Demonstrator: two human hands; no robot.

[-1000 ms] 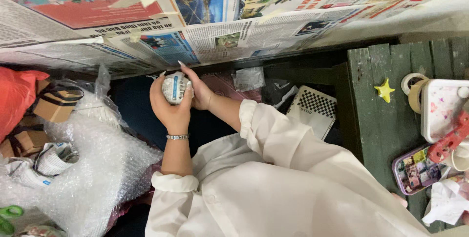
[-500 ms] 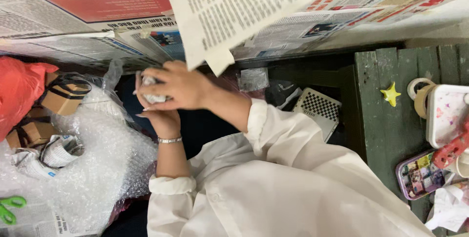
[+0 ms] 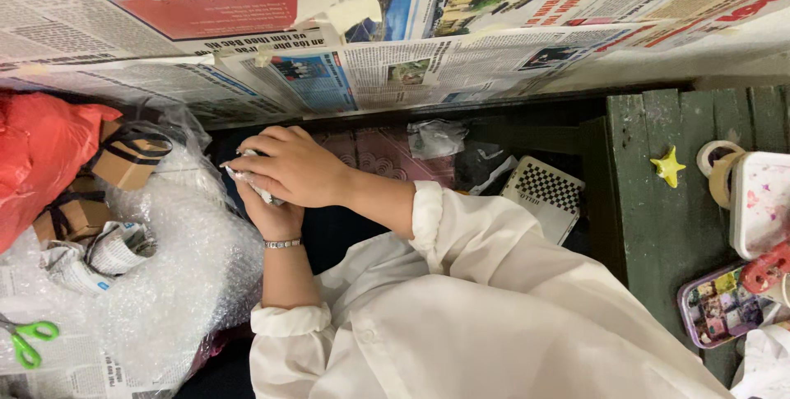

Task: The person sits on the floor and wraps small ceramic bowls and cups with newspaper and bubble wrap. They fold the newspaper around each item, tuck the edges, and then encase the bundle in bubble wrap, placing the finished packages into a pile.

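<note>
Bubble wrap [image 3: 177, 284] crowds left; newspapers [image 3: 395, 70] overhang.

A: Bench survey, head view. Far edge: overlapping newspaper sheets [image 3: 428, 70] hang as a backdrop.

B: Left side?

A: Red plastic bag [image 3: 37, 160] at the left edge. Beside it a sheet of bubble wrap [image 3: 173, 276] carrying two small brown boxes [image 3: 123, 160] tied with dark ribbon, and a crumpled newspaper bundle [image 3: 99, 255]. Green-handled scissors [image 3: 25, 341] near the lower left corner.

B: Right side?

A: Green wooden table [image 3: 658, 226]. On it a yellow star [image 3: 668, 167], a tape roll [image 3: 717, 170] near the right edge, and a phone in a patterned case [image 3: 720, 304]. A checkered card [image 3: 547, 193] lies just off the table's left edge.
</note>
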